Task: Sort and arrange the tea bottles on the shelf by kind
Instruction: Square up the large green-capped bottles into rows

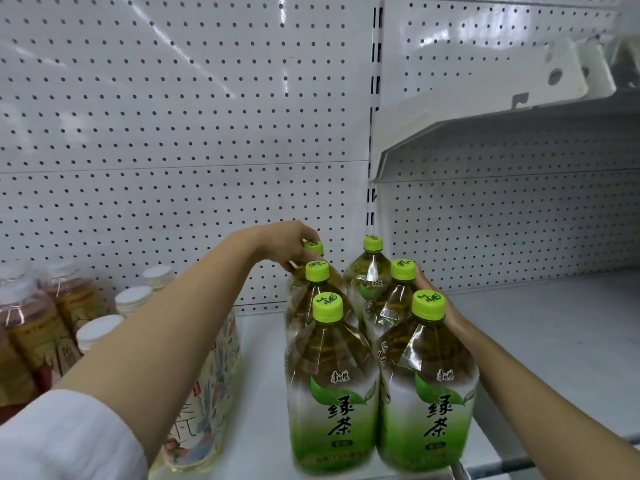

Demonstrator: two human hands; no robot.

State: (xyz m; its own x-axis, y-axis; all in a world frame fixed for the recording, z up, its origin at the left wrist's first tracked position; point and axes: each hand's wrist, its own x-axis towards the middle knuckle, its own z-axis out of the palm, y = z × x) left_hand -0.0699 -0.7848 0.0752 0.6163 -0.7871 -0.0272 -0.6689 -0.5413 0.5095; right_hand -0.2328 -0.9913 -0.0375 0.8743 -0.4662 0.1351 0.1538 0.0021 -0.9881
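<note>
Six big green tea bottles [332, 382] with lime caps stand in two rows of three on the white shelf [540, 327], front pair at the edge, back pair near the pegboard wall [173, 133]. Full of liquid, they are likely heavy, and the clear plastic looks smooth and a little yielding, so the firm neck under the cap or the shoulder seems the best hold. The left hand [291, 244] curls its fingers round the neck of the rear left bottle; the right hand [436, 299] lies flat with straight fingers against the right row, holding nothing. To the left stand smaller white-capped bottles [100, 327]; at least six caps show, the rest hidden by the arm
</note>
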